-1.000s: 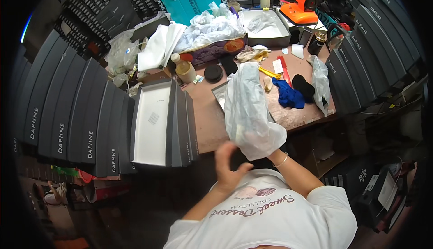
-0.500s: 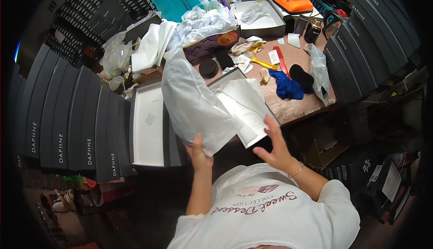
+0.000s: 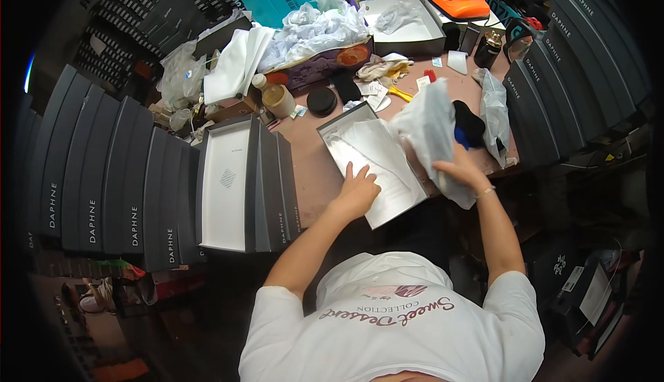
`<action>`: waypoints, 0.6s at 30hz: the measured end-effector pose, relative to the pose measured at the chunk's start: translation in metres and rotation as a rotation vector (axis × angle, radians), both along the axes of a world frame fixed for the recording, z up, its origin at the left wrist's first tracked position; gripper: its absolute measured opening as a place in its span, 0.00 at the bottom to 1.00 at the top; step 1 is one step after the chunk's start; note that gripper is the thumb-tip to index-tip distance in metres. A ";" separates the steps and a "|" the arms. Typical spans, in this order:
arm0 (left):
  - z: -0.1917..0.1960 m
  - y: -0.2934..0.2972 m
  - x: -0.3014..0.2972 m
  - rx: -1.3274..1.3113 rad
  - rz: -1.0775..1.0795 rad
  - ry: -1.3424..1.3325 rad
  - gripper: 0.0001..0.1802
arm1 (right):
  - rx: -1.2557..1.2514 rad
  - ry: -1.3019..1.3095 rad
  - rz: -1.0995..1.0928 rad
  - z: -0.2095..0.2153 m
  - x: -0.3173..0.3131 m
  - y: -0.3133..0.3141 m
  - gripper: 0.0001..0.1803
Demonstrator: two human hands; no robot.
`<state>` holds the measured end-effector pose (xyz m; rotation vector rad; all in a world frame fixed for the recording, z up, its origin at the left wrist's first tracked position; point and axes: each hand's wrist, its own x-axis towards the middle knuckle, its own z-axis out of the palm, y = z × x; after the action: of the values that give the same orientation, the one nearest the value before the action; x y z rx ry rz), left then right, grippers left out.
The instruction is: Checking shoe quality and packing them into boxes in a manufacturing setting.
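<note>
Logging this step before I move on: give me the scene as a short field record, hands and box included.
left hand: flat on white tissue paper inside the open box
right hand: gripping a white plastic bag, lifted beside the box
box position: near table edge, tilted
left of box: open dark box with white interior

brown surface [image 3: 311,168] | bears open grey box [image 3: 377,168] at front edge | upright dark boxes [image 3: 266,188] at left | black round lid [image 3: 321,100], jar [image 3: 279,98], white tray [image 3: 404,26], crumpled paper [image 3: 311,29] behind
</note>
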<state>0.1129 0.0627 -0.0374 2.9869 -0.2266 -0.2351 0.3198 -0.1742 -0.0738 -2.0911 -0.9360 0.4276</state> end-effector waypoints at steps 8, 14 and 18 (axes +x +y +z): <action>0.019 0.014 -0.027 -0.295 0.418 0.040 0.20 | 0.017 -0.486 -0.089 0.033 -0.053 0.078 0.33; 0.003 0.004 -0.026 0.085 0.333 -0.140 0.17 | -0.110 -0.465 -0.057 0.014 -0.046 0.103 0.11; 0.006 0.013 -0.042 -0.367 0.552 -0.560 0.10 | 0.216 -0.289 -0.188 0.037 -0.046 0.090 0.07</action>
<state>0.0707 0.0756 -0.0312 2.5438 0.4505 0.6301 0.2739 -0.0838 -0.0370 -2.0487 -0.8935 -0.0735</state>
